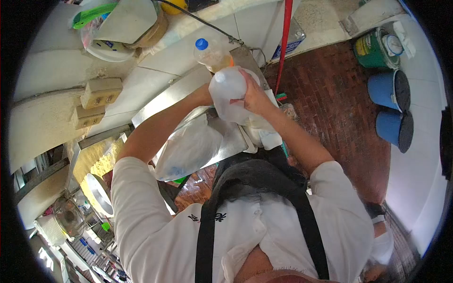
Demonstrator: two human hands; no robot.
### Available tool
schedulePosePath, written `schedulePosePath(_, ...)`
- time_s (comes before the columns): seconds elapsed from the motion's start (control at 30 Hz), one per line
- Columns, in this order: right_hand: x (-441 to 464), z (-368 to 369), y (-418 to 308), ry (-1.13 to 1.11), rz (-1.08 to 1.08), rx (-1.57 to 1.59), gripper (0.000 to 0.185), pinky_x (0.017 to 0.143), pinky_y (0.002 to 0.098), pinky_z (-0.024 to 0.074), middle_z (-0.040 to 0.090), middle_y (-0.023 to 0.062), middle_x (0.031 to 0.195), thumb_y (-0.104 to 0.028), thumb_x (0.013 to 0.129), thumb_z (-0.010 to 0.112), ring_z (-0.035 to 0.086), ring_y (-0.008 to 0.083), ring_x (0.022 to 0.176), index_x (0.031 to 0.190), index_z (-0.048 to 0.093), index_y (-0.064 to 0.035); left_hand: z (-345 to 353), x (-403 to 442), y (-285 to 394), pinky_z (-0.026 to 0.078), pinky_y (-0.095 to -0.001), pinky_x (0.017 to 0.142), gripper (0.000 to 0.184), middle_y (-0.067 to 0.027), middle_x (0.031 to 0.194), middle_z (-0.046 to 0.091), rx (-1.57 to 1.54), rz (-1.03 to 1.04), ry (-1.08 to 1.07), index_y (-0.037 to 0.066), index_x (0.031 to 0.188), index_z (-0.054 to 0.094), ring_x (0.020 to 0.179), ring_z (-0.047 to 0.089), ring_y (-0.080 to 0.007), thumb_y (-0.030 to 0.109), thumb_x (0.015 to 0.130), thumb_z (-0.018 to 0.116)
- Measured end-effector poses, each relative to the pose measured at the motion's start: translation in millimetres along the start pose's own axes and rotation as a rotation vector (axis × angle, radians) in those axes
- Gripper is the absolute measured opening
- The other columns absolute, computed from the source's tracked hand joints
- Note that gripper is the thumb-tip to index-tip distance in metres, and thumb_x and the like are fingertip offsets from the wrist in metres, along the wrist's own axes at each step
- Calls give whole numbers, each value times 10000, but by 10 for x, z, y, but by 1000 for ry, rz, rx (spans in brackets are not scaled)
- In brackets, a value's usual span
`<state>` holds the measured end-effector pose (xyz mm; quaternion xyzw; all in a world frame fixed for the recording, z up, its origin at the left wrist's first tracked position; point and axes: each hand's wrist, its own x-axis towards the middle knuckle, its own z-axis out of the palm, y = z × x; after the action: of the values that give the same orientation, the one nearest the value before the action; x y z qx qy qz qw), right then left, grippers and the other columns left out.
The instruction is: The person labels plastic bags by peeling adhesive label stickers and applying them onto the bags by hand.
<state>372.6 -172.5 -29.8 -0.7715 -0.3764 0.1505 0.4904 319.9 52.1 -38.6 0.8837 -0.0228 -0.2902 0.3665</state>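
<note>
A translucent white plastic jug [229,106] is above the steel counter [226,137], its top toward the camera. My right hand [255,96] is closed round the handle side of the jug. At the jug's other side is my left hand [205,94]; its fingers are hidden behind the jug, so their grip does not show. Just beyond stands a clear plastic bottle [210,54] with a blue cap and some yellowish liquid. A clear plastic bag [191,146] lies on the counter nearer my body, below my left forearm.
White cloths [264,137] hang by the counter's right edge. A red pole [283,47] stands beyond it. Blue buckets [384,89] and a green bucket [370,49] line the right wall. At left are a metal pan [99,193] and a fan [69,217]. Another person [381,240] is behind, lower right.
</note>
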Motion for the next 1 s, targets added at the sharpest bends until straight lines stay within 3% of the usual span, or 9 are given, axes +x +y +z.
schedulePosePath(0.13,-43,-27,405,-190,39,195,1045,1161,435,335,428,209,1487,-221,690,888,436,380,1359,1522,275,-62,235,163,-139,547,-362,652,669,-93,1048,701,33,-9,-33,108,1328,573,879,659,-192,392,762,788)
schedulePosePath(0.33,76,-274,616,-493,132,5,970,1170,423,323,433,215,1489,-119,728,822,423,355,1385,1529,279,-69,106,76,-107,535,-358,652,784,-91,1046,694,-124,-202,-242,116,1394,525,905,649,-181,472,749,797)
schedulePosePath(0.43,-50,-459,454,-345,45,-46,848,1151,414,349,457,233,1473,-98,784,765,429,377,1380,1510,328,-55,-379,-387,71,520,-354,642,857,-90,1029,689,-205,-282,-329,117,1422,502,920,640,-172,547,740,793)
schedulePosePath(0.57,-234,-686,-206,-12,85,-6,662,1088,401,406,541,205,1366,-117,839,715,506,339,1300,1433,436,-33,-905,-1105,272,382,-256,528,598,1,825,589,-146,-463,-27,143,1296,541,698,520,-98,536,871,690)
schedulePosePath(0.63,-218,-796,-873,146,178,241,582,1071,401,417,585,182,1286,-130,853,694,526,316,1269,1384,482,-20,-1000,-1423,522,415,-267,636,542,-2,860,554,-320,-275,222,115,1193,554,756,510,-117,576,916,622)
schedulePosePath(0.77,-89,-613,-1756,136,-280,187,433,941,373,487,623,159,1180,-211,910,683,621,281,1065,1270,562,-4,-989,-1913,1120,400,-251,717,466,15,889,472,-522,89,515,99,1080,521,799,456,-107,556,1025,443)
schedulePosePath(0.83,22,-269,-1971,145,-301,248,408,924,359,486,641,163,1127,-256,920,688,632,263,982,1222,587,0,-882,-2017,1383,378,-227,679,558,16,905,499,-543,239,576,91,1089,505,779,453,-83,635,987,430)
schedulePosePath(0.97,144,-235,-2342,-216,-27,574,363,911,324,475,675,137,1032,-289,930,694,634,208,898,1128,628,8,-843,-2387,1538,378,-233,741,518,11,897,447,-544,331,589,90,1117,473,822,428,-99,591,1026,376)
schedulePosePath(1.0,133,-228,-2375,-229,15,631,342,898,318,478,677,120,1011,-280,929,695,633,191,889,1109,635,5,-845,-2504,1514,389,-227,718,408,7,924,500,-541,351,625,76,1131,478,824,456,-92,470,1029,501)
